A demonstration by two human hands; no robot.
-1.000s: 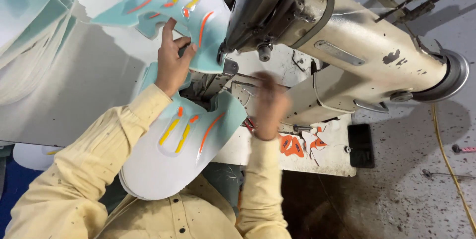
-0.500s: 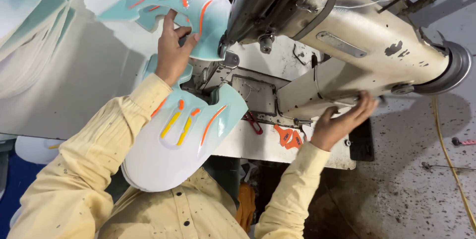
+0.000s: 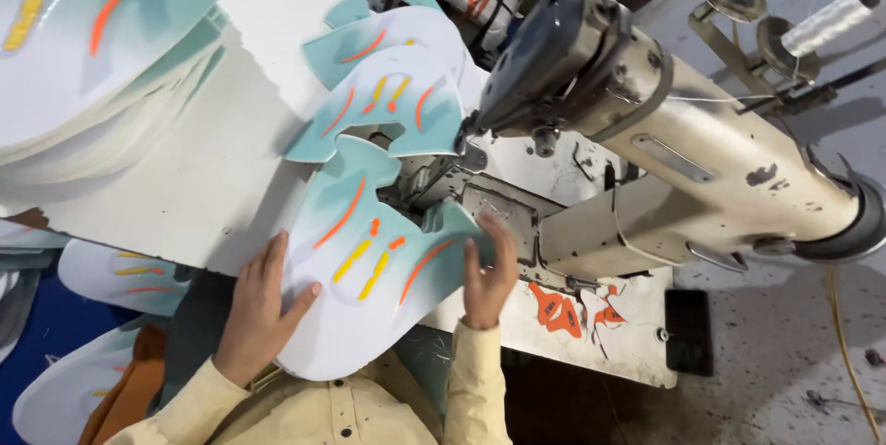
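Holding the white and teal shoe piece (image 3: 369, 270) flat at the sewing machine (image 3: 646, 150) works best with both palms down. Left hand (image 3: 258, 306) lies spread on its left edge; right hand (image 3: 487, 271) presses its right edge, fingers together. Machine's head hides the needle. Stack of pieces (image 3: 92, 48) on the bench (image 3: 212, 177) is cut off.

Your left hand (image 3: 257, 314) lies flat on the left edge of a white and teal shoe-upper panel with orange and yellow stripes (image 3: 365, 270), while your right hand (image 3: 486, 274) presses open-fingered on its right wing. The panel's top reaches the needle area of the beige industrial sewing machine (image 3: 683, 168). A stack of matching panels (image 3: 92, 48) sits on the white worktable (image 3: 221, 177), well apart.
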